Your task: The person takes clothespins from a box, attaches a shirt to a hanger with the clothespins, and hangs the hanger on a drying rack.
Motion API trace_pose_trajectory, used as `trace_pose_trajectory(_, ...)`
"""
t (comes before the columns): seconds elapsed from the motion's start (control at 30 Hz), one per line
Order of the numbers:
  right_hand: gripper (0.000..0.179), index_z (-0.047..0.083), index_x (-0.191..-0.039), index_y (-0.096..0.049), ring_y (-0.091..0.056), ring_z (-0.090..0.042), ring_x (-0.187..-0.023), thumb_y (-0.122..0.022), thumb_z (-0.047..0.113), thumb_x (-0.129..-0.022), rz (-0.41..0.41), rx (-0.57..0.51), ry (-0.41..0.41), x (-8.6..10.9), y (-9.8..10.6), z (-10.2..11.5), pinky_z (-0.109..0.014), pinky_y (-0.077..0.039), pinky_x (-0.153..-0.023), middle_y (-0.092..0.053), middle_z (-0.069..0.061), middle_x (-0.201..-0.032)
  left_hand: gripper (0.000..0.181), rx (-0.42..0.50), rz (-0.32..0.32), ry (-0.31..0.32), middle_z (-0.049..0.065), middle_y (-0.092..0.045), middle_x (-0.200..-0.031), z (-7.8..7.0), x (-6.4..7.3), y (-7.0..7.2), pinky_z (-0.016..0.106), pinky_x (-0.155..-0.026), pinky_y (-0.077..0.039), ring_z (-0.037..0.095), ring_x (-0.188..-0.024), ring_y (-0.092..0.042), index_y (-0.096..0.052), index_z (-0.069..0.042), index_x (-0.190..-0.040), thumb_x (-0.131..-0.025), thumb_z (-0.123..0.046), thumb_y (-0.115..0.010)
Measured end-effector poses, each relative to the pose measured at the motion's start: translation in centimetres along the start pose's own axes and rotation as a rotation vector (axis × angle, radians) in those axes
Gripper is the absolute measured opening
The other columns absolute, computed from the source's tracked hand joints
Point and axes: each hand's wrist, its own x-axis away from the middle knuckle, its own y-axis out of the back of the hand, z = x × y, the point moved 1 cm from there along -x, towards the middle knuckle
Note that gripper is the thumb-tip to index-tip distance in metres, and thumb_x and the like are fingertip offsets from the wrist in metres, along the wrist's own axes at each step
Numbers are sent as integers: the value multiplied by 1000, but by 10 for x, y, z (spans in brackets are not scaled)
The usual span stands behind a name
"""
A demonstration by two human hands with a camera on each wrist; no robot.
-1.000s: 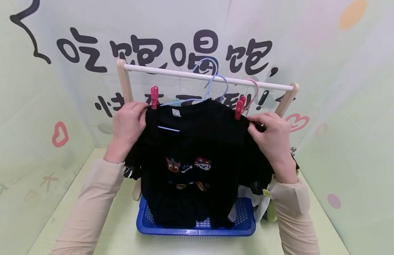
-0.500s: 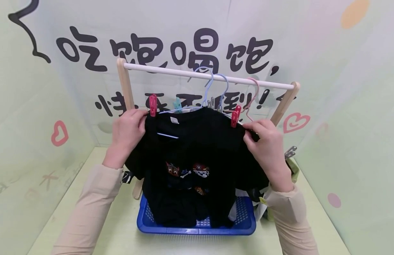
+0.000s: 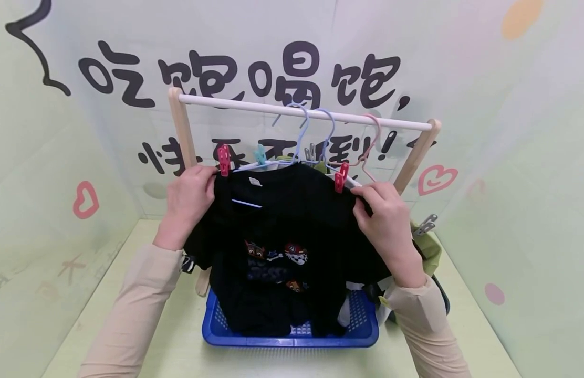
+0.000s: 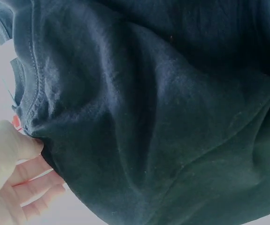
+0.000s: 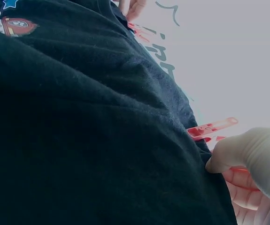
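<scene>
A black T-shirt [image 3: 315, 210] with printed cartoon dogs hangs spread on a blue hanger [image 3: 299, 139], whose hook loops over the white rod [image 3: 254, 106]. My left hand [image 3: 190, 197] pinches the shirt's left shoulder between thumb and fingers, beside a red clothespin [image 3: 223, 160]. On the opposite shoulder, another red clothespin [image 3: 341, 178] is clipped, and my right hand [image 3: 384, 220] pinches the black cloth just outside it. In the left wrist view, the thumb and fingers grip the shirt fabric [image 4: 125, 117]. The right wrist view shows the thumb on the shirt's edge [image 5: 191, 154].
Below the shirt stands a blue plastic basket [image 3: 292, 342] with its hem hanging into it. A second blue hanger [image 3: 331, 126] and a pink hanger [image 3: 376, 136] share the rod. Green cloth [image 3: 429, 249] with grey clips [image 3: 425, 224] is behind my right arm.
The shirt and its hanger have come down and slightly left, the hook now lower on the rod. Both hands moved down with it, the right also inward. Green cloth behind shows more.
</scene>
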Motion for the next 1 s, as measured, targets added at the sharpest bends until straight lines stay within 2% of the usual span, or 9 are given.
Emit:
trace_pose_trajectory(0.5,14,-4,-90,-67,-53,-34,-78,-59,-7,-79,-8,-14,-11,3,-7,1,-43,-47,-72,-60,-16,-83,22,-31,113,28,22,-64,-96,3,3,-9,52,-58,-49,39,-87,-59,-61,5,-104,-85,1,-52)
trace_pose_trajectory(0.8,12,-5,-91,-68,-52,-34,-81,-63,-4,-81,-4,1,-29,4,-9,2,-43,-46,-73,-60,-17,-87,28,-32,170,54,23,-62,-102,0,5,-12,53,-66,-50,40,-93,-59,-59,7,-112,-85,0,-53)
trace_pose_trajectory(0.87,13,-5,-93,-68,-51,-35,-84,-64,-1,-81,-17,4,-53,6,-9,3,-44,-45,-75,-60,-17,-90,31,-2,162,63,24,-61,-108,-1,8,-13,53,-73,-49,40,-99,-57,-57,8,-114,-85,0,-54)
trace_pose_trajectory(1.0,19,-3,-98,-68,-51,-39,-93,-66,5,-81,-101,26,-81,15,-10,13,-47,-41,-83,-60,-20,-100,34,86,97,79,27,-57,-117,-8,16,-13,51,-89,-45,41,-107,-53,-55,11,-117,-85,0,-56)
